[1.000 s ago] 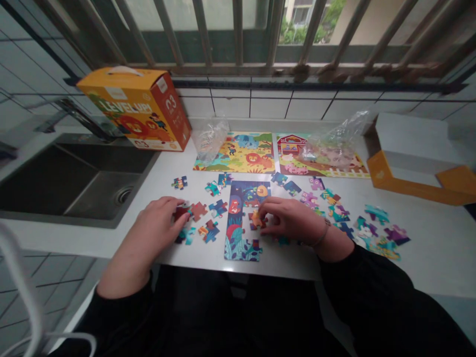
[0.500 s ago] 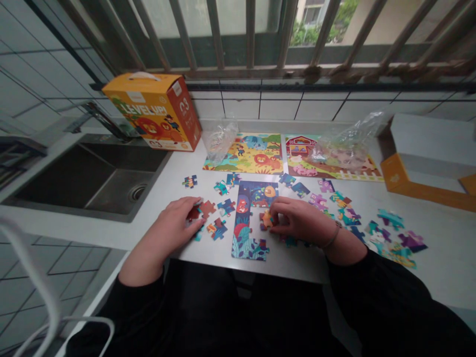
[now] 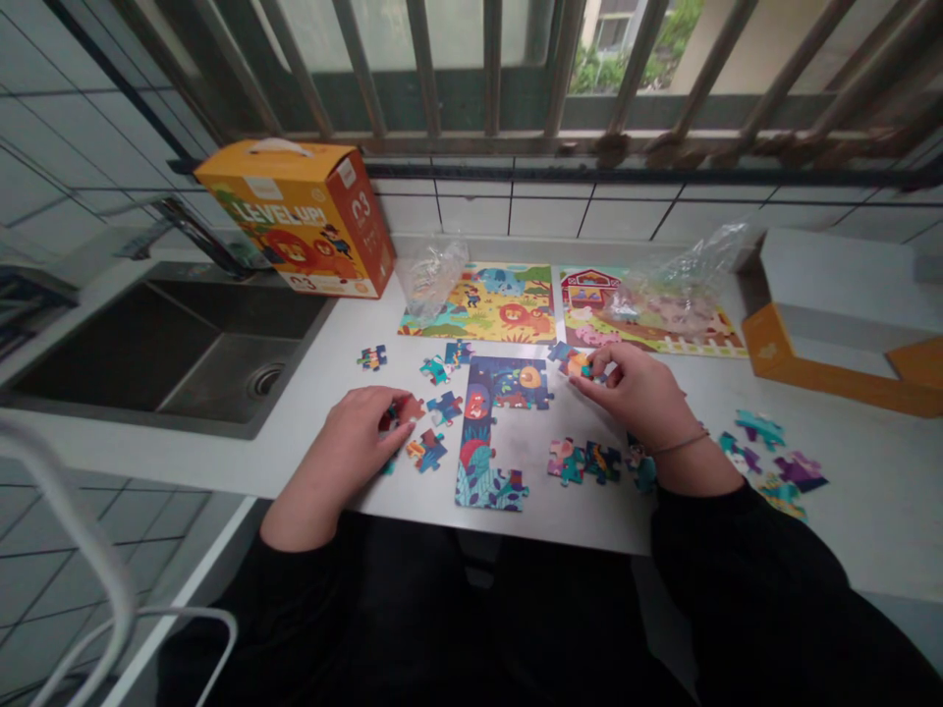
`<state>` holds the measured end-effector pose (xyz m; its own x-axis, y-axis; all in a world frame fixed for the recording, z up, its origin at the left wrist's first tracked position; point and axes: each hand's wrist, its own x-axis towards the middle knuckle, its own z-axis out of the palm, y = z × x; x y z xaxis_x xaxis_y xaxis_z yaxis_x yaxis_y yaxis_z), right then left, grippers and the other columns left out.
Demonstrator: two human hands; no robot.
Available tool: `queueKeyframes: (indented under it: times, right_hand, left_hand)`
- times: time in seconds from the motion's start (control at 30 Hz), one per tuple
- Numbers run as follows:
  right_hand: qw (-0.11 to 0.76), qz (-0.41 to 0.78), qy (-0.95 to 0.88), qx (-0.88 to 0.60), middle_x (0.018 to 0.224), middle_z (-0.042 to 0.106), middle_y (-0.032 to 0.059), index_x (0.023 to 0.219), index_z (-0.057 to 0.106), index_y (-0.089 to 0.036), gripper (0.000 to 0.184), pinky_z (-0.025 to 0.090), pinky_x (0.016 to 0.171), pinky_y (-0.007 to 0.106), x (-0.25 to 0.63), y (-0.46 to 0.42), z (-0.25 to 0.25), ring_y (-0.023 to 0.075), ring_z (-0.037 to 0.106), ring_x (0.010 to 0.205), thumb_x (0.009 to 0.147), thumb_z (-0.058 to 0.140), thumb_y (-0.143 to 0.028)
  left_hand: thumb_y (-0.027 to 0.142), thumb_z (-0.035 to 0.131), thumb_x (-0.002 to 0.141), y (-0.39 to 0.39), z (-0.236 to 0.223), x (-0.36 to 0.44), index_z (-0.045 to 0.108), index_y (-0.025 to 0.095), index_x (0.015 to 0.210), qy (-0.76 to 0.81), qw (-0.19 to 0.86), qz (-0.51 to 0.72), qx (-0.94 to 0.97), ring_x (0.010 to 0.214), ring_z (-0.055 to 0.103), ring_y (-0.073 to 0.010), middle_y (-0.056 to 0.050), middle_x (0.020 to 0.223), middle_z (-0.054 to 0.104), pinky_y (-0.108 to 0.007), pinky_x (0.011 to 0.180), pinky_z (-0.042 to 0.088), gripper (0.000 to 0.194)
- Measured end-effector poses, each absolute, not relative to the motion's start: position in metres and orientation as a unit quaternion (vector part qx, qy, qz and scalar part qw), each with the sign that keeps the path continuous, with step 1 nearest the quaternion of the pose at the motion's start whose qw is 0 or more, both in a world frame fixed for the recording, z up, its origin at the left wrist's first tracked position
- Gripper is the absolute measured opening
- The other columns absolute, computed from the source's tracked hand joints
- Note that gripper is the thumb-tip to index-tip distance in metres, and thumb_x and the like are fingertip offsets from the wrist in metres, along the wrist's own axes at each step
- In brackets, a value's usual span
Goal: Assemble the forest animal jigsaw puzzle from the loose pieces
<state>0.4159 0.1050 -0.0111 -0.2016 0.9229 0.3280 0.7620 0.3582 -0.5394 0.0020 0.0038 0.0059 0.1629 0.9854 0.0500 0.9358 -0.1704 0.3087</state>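
Observation:
A partly joined jigsaw puzzle [image 3: 475, 447] lies on the white counter, its left column and top row linked. My right hand [image 3: 640, 393] pinches an orange puzzle piece [image 3: 579, 362] above the puzzle's top right corner, close to loose blue pieces. Left of the puzzle, my left hand [image 3: 360, 437] rests on the counter with its fingers curled round a reddish puzzle piece [image 3: 411, 408], partly hidden by them. Beside that hand lie loose pieces, among them a blue and orange one [image 3: 427, 451]. Several more pieces [image 3: 566, 461] lie below my right hand.
Two finished-looking picture sheets [image 3: 508, 304] lie at the back under crumpled clear plastic bags [image 3: 434, 280]. A yellow box [image 3: 302, 221] stands beside the sink [image 3: 169, 344]. An opened box [image 3: 825, 344] is at the right. Loose pieces [image 3: 800, 471] lie at far right.
My right hand has moved up and to the right with the orange piece, away from the puzzle's inner gap. My left hand stays nearly in place.

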Motion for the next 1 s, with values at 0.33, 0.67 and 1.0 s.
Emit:
queueKeyframes:
  times: [0.33,0.67,1.0]
  right_hand:
    - [0.284,0.136,-0.706,-0.635,0.079,0.070,0.0067,0.078,0.061,-0.027,0.044,0.043,0.071,0.036,0.424,0.110,-0.017,0.0267,0.063,0.075,0.085,0.077,-0.068]
    - [0.285,0.123,-0.713,-0.629,0.081,0.070,0.0064,0.077,0.061,-0.026,0.045,0.042,0.070,0.036,0.426,0.111,-0.023,0.0257,0.062,0.075,0.087,0.076,-0.068]
    - [0.264,0.101,-0.717,-0.638,0.087,0.070,0.0078,0.077,0.061,-0.026,0.040,0.042,0.071,0.036,0.428,0.111,-0.024,0.0265,0.062,0.079,0.090,0.076,-0.061]
  left_hand:
    - [0.050,0.094,0.082,-0.015,0.009,0.004,0.078,0.024,0.116,0.581,0.123,0.145,0.791,0.126,0.066,-0.0357,-0.012,0.135,0.071,-0.053,0.110,0.053,0.045]
    - [0.035,0.087,0.085,-0.016,0.009,0.019,0.068,0.023,0.083,0.579,0.193,0.110,0.785,0.137,0.063,-0.0374,-0.011,0.120,0.074,-0.055,0.115,0.049,0.022]
    - [0.030,0.091,0.080,-0.016,0.007,0.025,0.061,0.026,0.105,0.629,0.215,0.111,0.739,0.099,0.067,-0.0300,-0.005,0.107,0.073,-0.041,0.086,0.051,0.039]
